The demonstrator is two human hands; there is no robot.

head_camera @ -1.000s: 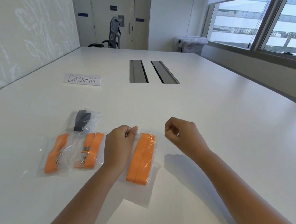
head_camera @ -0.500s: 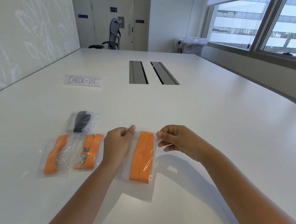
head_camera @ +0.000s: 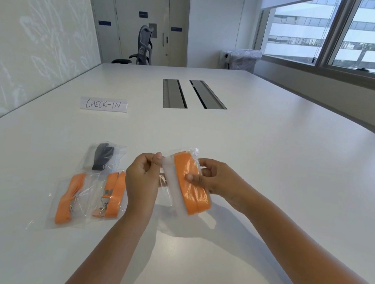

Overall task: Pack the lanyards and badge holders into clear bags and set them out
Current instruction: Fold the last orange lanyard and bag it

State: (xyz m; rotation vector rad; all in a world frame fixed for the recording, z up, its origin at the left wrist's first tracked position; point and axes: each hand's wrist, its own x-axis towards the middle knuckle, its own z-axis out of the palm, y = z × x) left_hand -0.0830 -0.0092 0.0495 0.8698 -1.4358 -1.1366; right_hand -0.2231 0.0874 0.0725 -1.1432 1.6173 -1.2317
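A clear bag with a folded orange lanyard (head_camera: 191,188) is held tilted above the white table (head_camera: 271,173). My left hand (head_camera: 143,181) pinches the bag's upper left edge. My right hand (head_camera: 214,181) grips its right side, thumb across the orange strap. To the left, three packed clear bags lie flat: one with a black lanyard (head_camera: 102,159), one with an orange lanyard (head_camera: 69,199) and one with an orange lanyard and metal clip (head_camera: 111,195), partly hidden by my left hand.
A paper sign reading CHECK-IN (head_camera: 103,104) lies further back on the left. Two cable slots (head_camera: 193,95) sit in the table's middle. An office chair (head_camera: 143,46) and a lined bin (head_camera: 242,59) stand at the far end.
My right hand came down from a raised fist and took the bag's right side. Both hands lifted the bag off the table and tilted it to the right.
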